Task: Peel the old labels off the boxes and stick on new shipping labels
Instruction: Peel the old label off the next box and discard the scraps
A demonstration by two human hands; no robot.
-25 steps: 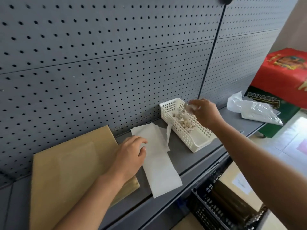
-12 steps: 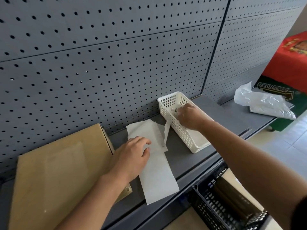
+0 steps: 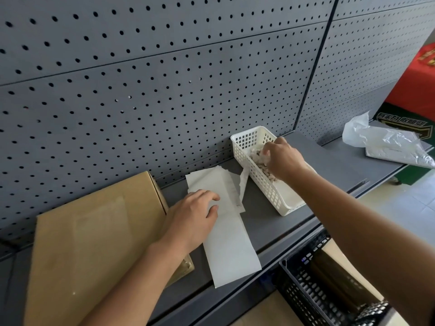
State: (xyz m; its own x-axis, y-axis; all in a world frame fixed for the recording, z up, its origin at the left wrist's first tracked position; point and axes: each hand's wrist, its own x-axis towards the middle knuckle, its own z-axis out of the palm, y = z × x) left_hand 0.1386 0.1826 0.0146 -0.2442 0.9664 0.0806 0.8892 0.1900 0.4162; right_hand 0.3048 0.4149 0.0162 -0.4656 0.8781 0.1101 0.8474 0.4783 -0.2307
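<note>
**A:** Where is the box, and what is gripped?

**B:** The cardboard box [image 3: 94, 243] is laid flat on the grey shelf [image 3: 329, 165]. A paler rectangle is seen on its top face, and no label can be made out there. Just right of the box, a white paper strip [image 3: 230, 250] is pressed down by the left hand [image 3: 193, 215], with the fingers relaxed and flat and nothing grasped.

**A:** And the other hand?

**B:** Further right of the box, the right hand [image 3: 282, 158] is dipped into the white basket [image 3: 244, 137]. Its fingers are curled down among the torn scraps [image 3: 259, 161]. Whether a scrap is pinched cannot be told.

**A:** What could go wrong from here?

**B:** Three things are judged likely:
- A sticky scrap could cling to the fingertips and be carried back out, or the light basket could be dragged along with it.
- The strip appears to reach the shelf's front lip, so once the pressing hand is lifted it could slip off toward the black crate [image 3: 306, 290], below and right of the box.
- If adhesive is left on that paler patch, a new label could be laid crooked or wrinkled — and it could not be cleanly lifted again.
</note>
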